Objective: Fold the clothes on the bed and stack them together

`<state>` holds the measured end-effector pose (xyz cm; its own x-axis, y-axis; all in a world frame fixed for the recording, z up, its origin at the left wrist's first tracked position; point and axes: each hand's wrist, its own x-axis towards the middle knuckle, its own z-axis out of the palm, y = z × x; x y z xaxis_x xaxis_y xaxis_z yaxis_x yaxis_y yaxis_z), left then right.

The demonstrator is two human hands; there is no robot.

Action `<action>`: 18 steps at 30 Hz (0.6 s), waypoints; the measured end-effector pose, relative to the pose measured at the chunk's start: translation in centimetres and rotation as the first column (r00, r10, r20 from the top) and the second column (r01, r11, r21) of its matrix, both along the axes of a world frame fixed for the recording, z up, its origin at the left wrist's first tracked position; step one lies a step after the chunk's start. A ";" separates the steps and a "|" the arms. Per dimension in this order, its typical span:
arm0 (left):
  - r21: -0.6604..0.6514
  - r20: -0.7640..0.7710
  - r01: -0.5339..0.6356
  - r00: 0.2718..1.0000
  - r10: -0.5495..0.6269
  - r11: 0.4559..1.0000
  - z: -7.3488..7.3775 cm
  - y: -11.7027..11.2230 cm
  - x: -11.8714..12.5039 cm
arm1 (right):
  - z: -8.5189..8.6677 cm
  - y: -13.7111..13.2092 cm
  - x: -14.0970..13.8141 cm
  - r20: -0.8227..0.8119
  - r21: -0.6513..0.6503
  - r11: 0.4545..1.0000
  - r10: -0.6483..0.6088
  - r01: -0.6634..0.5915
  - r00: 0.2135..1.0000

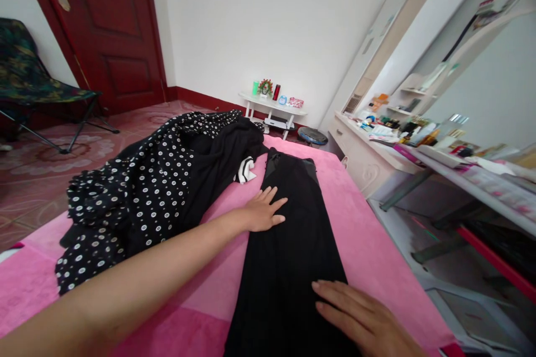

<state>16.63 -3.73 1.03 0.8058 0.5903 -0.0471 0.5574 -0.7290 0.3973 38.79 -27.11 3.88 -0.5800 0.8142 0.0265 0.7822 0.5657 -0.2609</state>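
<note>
A long black garment (293, 234) lies flat down the middle of a pink blanket (364, 240). My left hand (263, 211) reaches forward and rests flat on the garment's left edge, fingers stretched out. My right hand (360, 315) lies flat on the near part of the same garment, fingers extended. Neither hand holds anything.
A heap of black clothes with white polka dots (142, 189) lies on the blanket to the left. A cluttered white dresser (377, 145) stands to the right, a small white table (272, 107) by the far wall, and a folding chair (33, 83) beside a dark red door (109, 28).
</note>
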 end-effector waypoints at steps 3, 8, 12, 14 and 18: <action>-0.042 -0.084 0.131 0.987 -0.134 0.990 2.0 -1.9 -3.3 | 0.4 -0.5 3.0 0.064 0.032 0.994 -0.106 0.104 0.992; -0.133 -0.065 0.364 0.925 -0.374 0.922 5.0 -5.7 -7.7 | 0.1 -0.9 4.2 0.098 0.019 0.998 -0.065 0.063 0.993; -0.081 0.062 0.535 0.845 -0.532 0.841 5.1 -8.7 -8.9 | 0.4 -0.8 2.4 0.005 0.005 0.998 0.057 -0.057 0.998; -0.035 0.127 0.592 0.802 -0.584 0.805 4.6 -9.9 -8.9 | 0.5 -0.6 1.6 -0.059 -0.004 0.996 0.084 -0.085 0.995; -0.049 0.285 0.599 0.775 -0.563 0.799 5.0 -12.0 -8.8 | 0.4 -1.1 0.5 -0.306 -0.050 0.995 -0.096 0.085 0.947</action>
<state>7.80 -15.78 6.07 0.9878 0.0080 0.1554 -0.0839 -0.8137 0.5752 39.32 -28.23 4.28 -0.4718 0.8666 0.1625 0.7081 0.4823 -0.5157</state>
